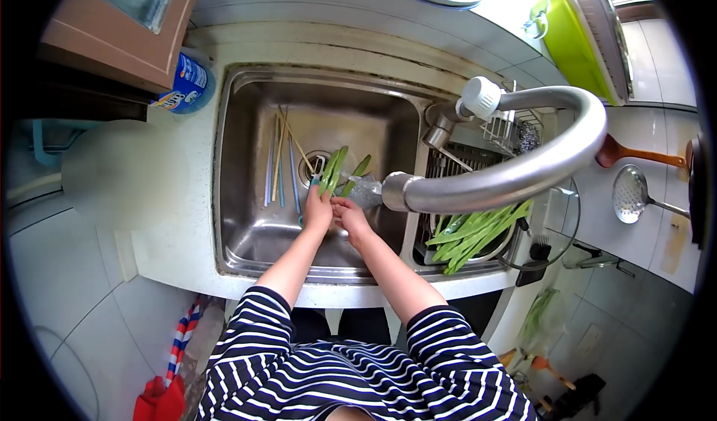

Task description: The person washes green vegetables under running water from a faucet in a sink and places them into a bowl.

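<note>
Over the sink, my left hand (317, 210) is closed around several long, flat green beans (334, 171) that point toward the back of the sink. A peeler-like tool (319, 164) with a pale head and teal handle shows beside them; whether my left hand also grips it, I cannot tell. My right hand (349, 218) is right beside the left, fingers curled together near the beans' lower ends; what they pinch is hidden. Clear water (364, 190) runs from the faucet (418, 192) just beyond my right hand, next to another bean piece (361, 166).
Several chopsticks (280, 156) lie in the steel sink (250, 234), left of the drain (305, 169). More flat green beans (478, 234) are piled on the right. The faucet's thick curved neck (538, 167) arches over that side. A blue bottle (187, 85) stands at the back left.
</note>
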A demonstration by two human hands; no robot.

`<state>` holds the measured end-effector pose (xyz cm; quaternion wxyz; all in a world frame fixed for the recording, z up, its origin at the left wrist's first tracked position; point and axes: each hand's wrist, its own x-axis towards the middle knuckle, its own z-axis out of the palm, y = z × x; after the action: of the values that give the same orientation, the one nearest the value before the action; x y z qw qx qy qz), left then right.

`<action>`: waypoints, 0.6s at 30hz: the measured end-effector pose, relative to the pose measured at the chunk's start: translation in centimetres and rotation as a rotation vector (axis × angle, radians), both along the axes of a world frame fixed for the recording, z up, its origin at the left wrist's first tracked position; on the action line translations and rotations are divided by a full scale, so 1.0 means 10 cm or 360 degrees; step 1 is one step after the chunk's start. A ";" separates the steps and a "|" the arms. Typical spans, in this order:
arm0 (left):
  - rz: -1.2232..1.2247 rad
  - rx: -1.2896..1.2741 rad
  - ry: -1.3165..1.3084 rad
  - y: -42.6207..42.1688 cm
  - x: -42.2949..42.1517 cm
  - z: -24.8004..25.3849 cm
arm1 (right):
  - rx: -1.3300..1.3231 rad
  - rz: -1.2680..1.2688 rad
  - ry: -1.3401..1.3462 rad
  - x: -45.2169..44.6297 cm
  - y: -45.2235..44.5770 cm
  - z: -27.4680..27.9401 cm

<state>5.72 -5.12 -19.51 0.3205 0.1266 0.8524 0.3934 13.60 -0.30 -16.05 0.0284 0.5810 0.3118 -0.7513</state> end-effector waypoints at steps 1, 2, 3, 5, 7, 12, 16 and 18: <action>-0.0021 0.0018 0.0072 0.00 -0.03 0.19 | 0.0243 0.0000 -0.0053 -0.04 0.02 0.11; -0.0006 0.0120 -0.0059 0.00 -0.05 0.34 | 0.0264 -0.0064 0.0034 -0.07 0.05 0.24; 0.0007 0.0222 -0.0190 -0.02 -0.05 0.45 | 0.0283 -0.0129 0.0121 -0.14 0.12 0.45; -0.0010 0.0403 -0.0232 -0.05 -0.03 0.56 | 0.0270 -0.0215 0.0241 -0.27 0.26 0.77; -0.0045 0.0519 -0.0323 -0.07 0.04 0.81 | 0.0127 -0.0316 0.0476 -0.32 0.37 0.90; -0.0024 0.0640 -0.0824 0.01 0.00 1.35 | 0.0271 -0.0392 0.0591 -0.40 0.40 1.13; -0.0262 0.0655 -0.0388 0.09 -0.02 1.61 | 0.0387 -0.0503 0.0553 -0.38 0.42 1.37; -0.0505 0.0490 -0.0148 0.03 -0.03 1.78 | 0.0284 -0.0565 0.0498 -0.38 0.51 1.54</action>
<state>5.42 -4.81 -1.73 0.3942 0.2883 0.7360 0.4688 9.84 4.77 -0.69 -0.2040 0.5035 0.2706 -0.7948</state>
